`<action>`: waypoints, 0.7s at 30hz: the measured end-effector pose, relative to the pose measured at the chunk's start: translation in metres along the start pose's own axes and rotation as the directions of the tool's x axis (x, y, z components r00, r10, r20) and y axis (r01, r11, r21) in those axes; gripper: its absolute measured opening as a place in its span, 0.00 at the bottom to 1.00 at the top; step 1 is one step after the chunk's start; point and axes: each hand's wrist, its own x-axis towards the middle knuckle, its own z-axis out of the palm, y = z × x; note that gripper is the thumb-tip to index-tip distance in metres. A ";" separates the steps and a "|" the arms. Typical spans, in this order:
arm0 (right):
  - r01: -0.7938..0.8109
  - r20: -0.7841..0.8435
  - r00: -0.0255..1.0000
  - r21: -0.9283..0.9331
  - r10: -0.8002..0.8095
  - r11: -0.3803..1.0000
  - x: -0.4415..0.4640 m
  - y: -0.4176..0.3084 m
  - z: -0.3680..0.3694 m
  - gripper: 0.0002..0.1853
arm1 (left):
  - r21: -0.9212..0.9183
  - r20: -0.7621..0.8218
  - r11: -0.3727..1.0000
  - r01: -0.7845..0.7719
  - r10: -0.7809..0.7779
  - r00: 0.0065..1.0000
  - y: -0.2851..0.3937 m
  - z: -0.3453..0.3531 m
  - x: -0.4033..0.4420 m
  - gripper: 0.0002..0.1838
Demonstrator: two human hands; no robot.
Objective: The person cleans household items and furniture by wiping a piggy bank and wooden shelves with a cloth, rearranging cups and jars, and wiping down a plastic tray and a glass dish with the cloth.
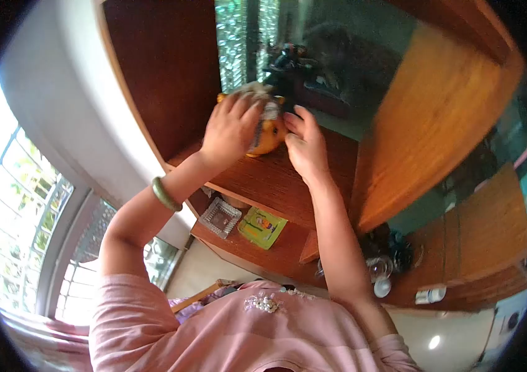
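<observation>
A rounded yellow-orange figure (pixel 269 137) with dark marks stands on the wooden cabinet shelf. My left hand (pixel 231 127) lies over its upper left side, fingers curved round it and pressing on a pale greyish, cloth-like piece (pixel 260 92) at the top. The palm side is hidden. My right hand (pixel 307 144) is at the figure's right edge, thumb and fingers apart, fingertips close to or touching it. Motion blurs the figure and fingertips slightly.
Behind the figure are a glass panel (pixel 350 74) and dark objects. On the lower shelf lie a clear glass dish (pixel 220 217) and a green illustrated packet (pixel 262 227). Glass items (pixel 379 268) and a white cylinder (pixel 431 295) are at the right. A barred window is at the left.
</observation>
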 end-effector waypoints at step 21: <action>0.153 -0.130 0.971 -0.313 -0.202 0.937 -0.085 0.021 -0.001 0.18 | 0.131 0.472 0.608 -0.783 0.656 0.589 0.041 0.006 0.004 0.17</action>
